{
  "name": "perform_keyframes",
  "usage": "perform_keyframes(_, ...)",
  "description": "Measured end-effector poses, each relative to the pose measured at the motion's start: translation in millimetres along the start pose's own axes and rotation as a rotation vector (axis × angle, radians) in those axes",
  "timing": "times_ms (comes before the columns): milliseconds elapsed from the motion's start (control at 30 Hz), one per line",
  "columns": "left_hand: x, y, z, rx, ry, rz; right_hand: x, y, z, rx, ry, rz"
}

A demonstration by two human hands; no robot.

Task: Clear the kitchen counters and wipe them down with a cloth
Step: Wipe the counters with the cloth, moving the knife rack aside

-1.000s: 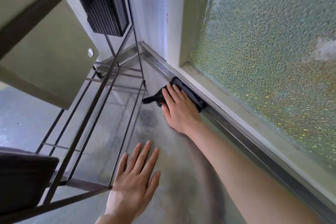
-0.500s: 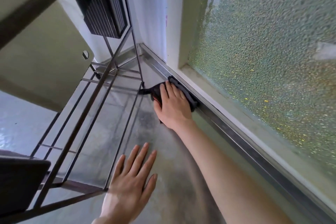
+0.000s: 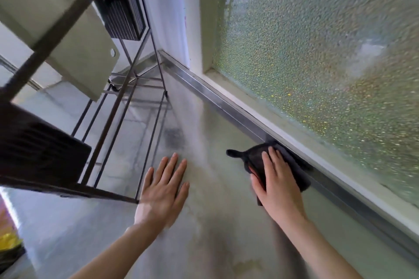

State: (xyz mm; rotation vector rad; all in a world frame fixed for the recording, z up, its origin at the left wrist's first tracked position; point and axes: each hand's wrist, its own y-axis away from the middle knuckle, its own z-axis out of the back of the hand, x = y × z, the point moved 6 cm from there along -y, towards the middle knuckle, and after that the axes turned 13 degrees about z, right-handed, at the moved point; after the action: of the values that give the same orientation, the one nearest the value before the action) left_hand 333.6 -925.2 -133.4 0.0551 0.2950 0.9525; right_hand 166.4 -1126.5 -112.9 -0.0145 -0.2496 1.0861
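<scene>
Left grip: my left hand lies released, palm down and fingers spread, on the tabletop at lower centre, just beside the near corner of the wire rack. It holds nothing and has kept that station.

Right grip: my right hand is flat as well, straight fingers pressing the dark cloth to the tabletop rather than clenching it. The cloth sits right of centre, its far edge against the metal strip under the frosted window.

Change noted: a second ago the cloth was up by the rack's far leg, near the corner. It has since been drawn back along the strip towards the lower right and now lies well apart from that leg. I judge this a wiping stroke along the back edge, with the corner stretch covered and the nearer run still to do.

Not verifiable: the whole frame is motion-blurred. The pale board and the dark block at left are cut off by the frame edge. Much of the cloth is hidden under my palm. Dull patches on the tabletop may be dirt, moisture or reflection; I cannot tell which.
</scene>
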Motion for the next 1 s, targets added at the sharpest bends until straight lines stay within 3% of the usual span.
perform_keyframes(100,0,0,0,0.002,-0.005,0.013,3,35,18,-0.041,0.173,-0.07)
perform_keyframes(167,0,-1,-1,0.025,-0.016,0.013,5,40,21,0.048,0.244,-0.112)
perform_keyframes(300,-4,-3,2,0.113,0.038,0.016,-2,22,40,0.213,0.168,-0.167)
perform_keyframes(400,-4,6,9,0.175,0.125,0.013,7,28,49,0.271,-0.128,-0.31)
perform_keyframes(567,0,29,19,0.16,0.228,-0.006,39,36,57,0.212,-0.863,-0.447)
perform_keyframes(667,2,33,15,0.138,0.23,-0.018,25,19,51,0.188,-1.032,-0.507)
perform_keyframes(700,4,35,12,0.118,0.201,-0.033,17,14,46,0.166,-1.003,-0.498)
perform_keyframes(767,6,37,5,0.082,0.124,-0.073,1,8,44,0.078,-0.665,-0.42)
perform_keyframes(867,6,42,0,0.086,0.022,-0.083,23,6,46,-0.106,-0.193,-0.077)
perform_keyframes(1000,2,43,-1,0.05,-0.011,-0.079,59,1,-14,0.212,-0.051,0.066)
